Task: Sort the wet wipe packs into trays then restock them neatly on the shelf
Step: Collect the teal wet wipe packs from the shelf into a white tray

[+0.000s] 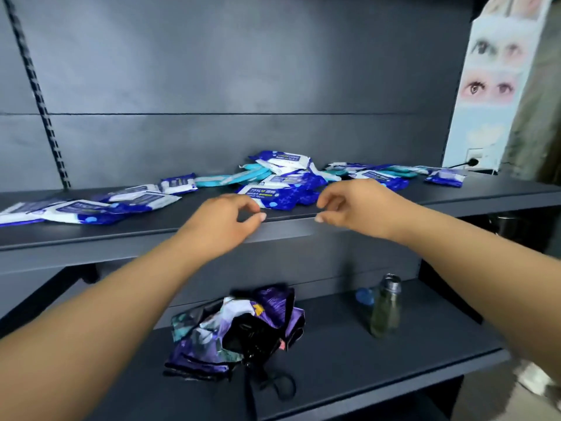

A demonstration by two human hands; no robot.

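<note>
Several blue-and-white wet wipe packs lie scattered along the dark upper shelf point(151, 232), with a few teal packs point(243, 176) mixed in. A heap of packs point(282, 174) sits at the middle, a loose row point(91, 208) at the left, more packs point(444, 176) at the right. My left hand point(224, 221) hovers at the shelf's front edge, fingers loosely curled and holding nothing. My right hand point(352, 206) hovers beside it, also loosely curled and empty. Both hands are just in front of a blue pack point(282, 197). No tray is in view.
On the lower shelf point(394, 369) lie a folded purple patterned umbrella point(239, 332) and a clear bottle with a metal cap point(387, 308). A pale display box printed with eyes point(491, 86) stands at the upper shelf's right end. A slotted upright point(39, 95) runs up the back panel at left.
</note>
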